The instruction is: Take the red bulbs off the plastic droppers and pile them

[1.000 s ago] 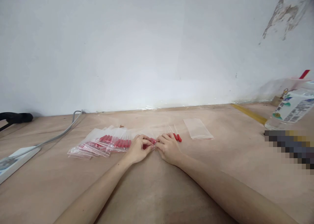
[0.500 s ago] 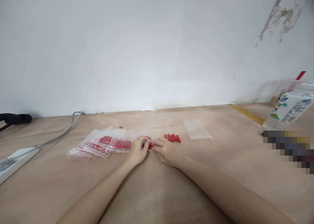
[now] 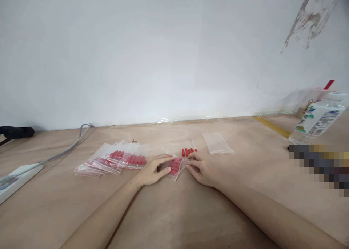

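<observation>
A small clear plastic bag (image 3: pixel 176 166) with several red rubber bulbs in it lies in front of me, its open-looking edge turned to the right. My left hand (image 3: pixel 155 169) holds the bag's left side, thumb at the near edge and fingers at the far one. At the bag's right edge, my right hand (image 3: pixel 200 169) pinches the clear film between thumb and fingers. Just behind the right fingertips lie several loose droppers (image 3: pixel 187 151), with red bulbs towards me and thin clear stems pointing away. The right hand partly covers them.
Filled bags (image 3: pixel 117 159) overlap in a pile to the left. Flat bags (image 3: pixel 217 143) lie at right. A power strip (image 3: pixel 21 178) with a grey cable (image 3: pixel 68 149) sits far left, a plastic bottle (image 3: pixel 316 119) far right. The wall (image 3: pixel 174 59) bounds the table behind.
Both hands were close together over the red bulbs. They have moved apart, the right hand shifting right, and the bag between them now shows flat with the bulbs inside.
</observation>
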Demonstrator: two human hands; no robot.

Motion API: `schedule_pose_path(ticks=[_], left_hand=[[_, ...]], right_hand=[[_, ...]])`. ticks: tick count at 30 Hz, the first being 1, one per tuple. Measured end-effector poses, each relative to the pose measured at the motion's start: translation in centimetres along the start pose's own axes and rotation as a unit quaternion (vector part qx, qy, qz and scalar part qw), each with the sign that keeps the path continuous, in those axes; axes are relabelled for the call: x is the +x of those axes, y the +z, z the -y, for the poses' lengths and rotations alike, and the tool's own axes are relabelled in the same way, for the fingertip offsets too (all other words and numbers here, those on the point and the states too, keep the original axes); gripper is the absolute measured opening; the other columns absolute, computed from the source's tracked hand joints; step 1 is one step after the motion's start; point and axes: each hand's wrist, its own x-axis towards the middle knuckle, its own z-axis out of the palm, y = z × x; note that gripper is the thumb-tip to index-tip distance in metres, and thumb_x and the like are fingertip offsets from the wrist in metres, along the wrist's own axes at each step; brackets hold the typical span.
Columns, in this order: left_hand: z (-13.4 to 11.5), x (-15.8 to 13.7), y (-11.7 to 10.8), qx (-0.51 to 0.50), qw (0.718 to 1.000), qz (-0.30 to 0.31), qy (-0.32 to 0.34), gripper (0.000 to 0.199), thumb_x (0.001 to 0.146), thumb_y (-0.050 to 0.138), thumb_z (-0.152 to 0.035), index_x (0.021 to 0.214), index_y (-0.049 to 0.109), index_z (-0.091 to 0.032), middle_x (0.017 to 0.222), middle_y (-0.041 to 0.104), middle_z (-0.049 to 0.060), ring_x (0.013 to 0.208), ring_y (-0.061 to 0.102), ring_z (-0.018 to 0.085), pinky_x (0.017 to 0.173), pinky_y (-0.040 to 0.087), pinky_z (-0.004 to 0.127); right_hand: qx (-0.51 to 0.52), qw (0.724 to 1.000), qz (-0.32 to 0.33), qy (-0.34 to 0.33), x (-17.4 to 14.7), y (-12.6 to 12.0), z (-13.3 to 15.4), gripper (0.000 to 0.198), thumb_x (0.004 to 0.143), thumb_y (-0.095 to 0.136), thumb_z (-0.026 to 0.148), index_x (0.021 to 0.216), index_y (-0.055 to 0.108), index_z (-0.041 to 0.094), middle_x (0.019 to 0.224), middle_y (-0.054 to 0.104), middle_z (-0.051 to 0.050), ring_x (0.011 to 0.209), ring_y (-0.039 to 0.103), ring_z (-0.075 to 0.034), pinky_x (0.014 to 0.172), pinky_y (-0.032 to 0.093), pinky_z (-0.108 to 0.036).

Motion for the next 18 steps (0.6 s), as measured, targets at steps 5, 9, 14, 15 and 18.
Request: schedule_pose_path(ticks=[5, 9, 14, 15, 18], left_hand=[[-1.1, -0.7, 0.9, 0.071, 0.997, -0.037, 0.022, 0.043, 0.078, 0.056, -0.035, 0.120, 0.053, -0.027, 0.122, 0.055, 0.006, 0.114, 0.048, 0.024, 0.097, 0.037, 0.042], [-1.6, -1.8, 1.1, 0.094, 0.993, -0.051, 0.052, 0.043, 0.078, 0.056, -0.035, 0.120, 0.052, -0.025, 0.118, 0.057, 0.007, 0.108, 0.051, 0.022, 0.094, 0.040, 0.038], [-1.7, -2.4, 0.9, 0.077, 0.994, -0.059, 0.042, 0.042, 0.078, 0.057, -0.037, 0.117, 0.052, -0.023, 0.112, 0.059, 0.006, 0.103, 0.052, 0.021, 0.089, 0.042, 0.034], [-1.7, -2.4, 0.9, 0.075, 0.995, -0.060, 0.036, 0.042, 0.078, 0.057, -0.037, 0.117, 0.053, -0.023, 0.111, 0.060, 0.006, 0.102, 0.053, 0.021, 0.088, 0.042, 0.034], [-1.6, -2.2, 1.0, 0.072, 0.995, -0.065, 0.023, 0.040, 0.078, 0.057, -0.037, 0.116, 0.053, -0.024, 0.110, 0.060, 0.006, 0.101, 0.054, 0.021, 0.088, 0.042, 0.034]], right_hand=[[-0.055, 0.996, -0.018, 0.067, 0.6, 1.0, 1.0, 0.011, 0.075, 0.056, 0.017, 0.073, 0.066, 0.021, 0.074, 0.054, -0.002, 0.073, 0.050, -0.015, 0.073, 0.039, -0.032], [-0.042, 0.994, 0.007, 0.105, 0.6, 1.5, 1.5, 0.010, 0.074, 0.060, 0.020, 0.076, 0.068, 0.025, 0.070, 0.058, 0.000, 0.072, 0.051, -0.014, 0.072, 0.035, -0.031], [-0.026, 0.993, 0.055, 0.105, 0.4, 0.6, 1.5, 0.016, 0.073, 0.064, 0.043, 0.084, 0.068, 0.033, 0.075, 0.063, 0.002, 0.075, 0.054, -0.015, 0.070, 0.032, -0.030], [-0.029, 0.992, 0.069, 0.105, 0.4, 0.3, 1.5, 0.024, 0.069, 0.065, 0.050, 0.085, 0.068, 0.032, 0.075, 0.063, 0.002, 0.075, 0.054, -0.016, 0.070, 0.032, -0.030], [-0.027, 0.990, 0.092, 0.108, 0.6, -0.3, 1.7, 0.046, 0.057, 0.068, 0.060, 0.090, 0.066, 0.029, 0.076, 0.063, 0.001, 0.074, 0.055, -0.017, 0.069, 0.034, -0.030]])
